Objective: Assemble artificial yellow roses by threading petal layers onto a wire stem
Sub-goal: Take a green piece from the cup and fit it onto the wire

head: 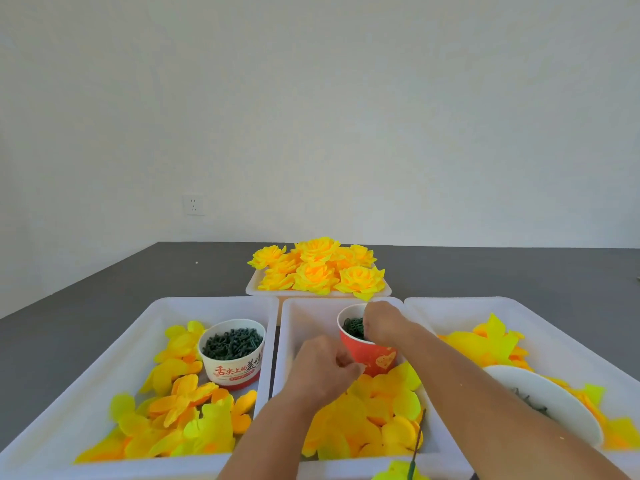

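Note:
My right hand point(384, 323) reaches into a red paper cup point(372, 358) of small dark green plastic pieces point(353, 327). Its bunched fingertips dip among them and pinch there. The cup stands in the middle white tray point(304, 317), behind a heap of loose yellow petal layers point(377, 417). My left hand point(322, 367) hovers over those petals just left of the cup, fingers curled against the thumb; whether it holds anything is hidden. A thin green wire stem point(417, 441) leans at the tray's front edge, with a yellow petal point(398, 474) at its lower end.
The left tray point(104, 362) holds yellow and orange petals and a white cup of green pieces point(232, 351). The right tray point(554, 320) holds petals and a white bowl point(554, 400). Finished yellow roses point(318, 268) fill a far tray on the grey table point(104, 289).

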`<state>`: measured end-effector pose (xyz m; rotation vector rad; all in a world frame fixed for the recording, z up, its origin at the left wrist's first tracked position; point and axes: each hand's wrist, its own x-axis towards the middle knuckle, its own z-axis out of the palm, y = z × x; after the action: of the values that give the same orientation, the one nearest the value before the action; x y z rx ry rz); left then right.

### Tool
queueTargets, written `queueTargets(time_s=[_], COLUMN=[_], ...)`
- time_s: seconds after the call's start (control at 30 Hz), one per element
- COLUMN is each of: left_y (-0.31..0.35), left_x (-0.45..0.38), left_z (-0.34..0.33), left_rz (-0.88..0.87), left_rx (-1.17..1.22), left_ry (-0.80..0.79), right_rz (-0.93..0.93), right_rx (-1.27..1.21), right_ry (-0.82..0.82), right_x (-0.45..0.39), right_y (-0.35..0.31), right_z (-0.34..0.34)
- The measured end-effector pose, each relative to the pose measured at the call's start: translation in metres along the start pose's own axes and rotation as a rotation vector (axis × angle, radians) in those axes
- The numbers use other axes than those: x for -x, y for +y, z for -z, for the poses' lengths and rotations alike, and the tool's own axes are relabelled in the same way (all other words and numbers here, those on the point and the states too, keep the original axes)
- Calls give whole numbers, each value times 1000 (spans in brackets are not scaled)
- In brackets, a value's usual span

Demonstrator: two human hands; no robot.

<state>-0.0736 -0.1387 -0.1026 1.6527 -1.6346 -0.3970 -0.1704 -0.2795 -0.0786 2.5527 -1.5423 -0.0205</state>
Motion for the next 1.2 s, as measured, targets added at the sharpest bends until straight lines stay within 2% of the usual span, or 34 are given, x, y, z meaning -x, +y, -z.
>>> queueTargets(time_s=[0.13,0.33,0.53,0.67,0.8,1.2], left_y=[-3,-7,-6,-6,-6,-2], left_x=[-2,-5,-4,-5,-4,-2], left_z=[-1,-4,-3,-4,-4,-1], left_rz=[-2,20,13,14,12,22], left_rx=[-12,-4,-7,-10,-14,-3], left_ry=[5,5,6,12,16,1], right_rz=[-6,30,18,-3,-48,-58], right_rx=[7,-85,-59,-299,-631,-968], right_ry=[45,-13,114,260,262,256], right_x=[-2,-9,-4,-1,6,28], right_y=[3,7,4,9,15,13], right_z=[-5,-6,-9,-19,-23,-10])
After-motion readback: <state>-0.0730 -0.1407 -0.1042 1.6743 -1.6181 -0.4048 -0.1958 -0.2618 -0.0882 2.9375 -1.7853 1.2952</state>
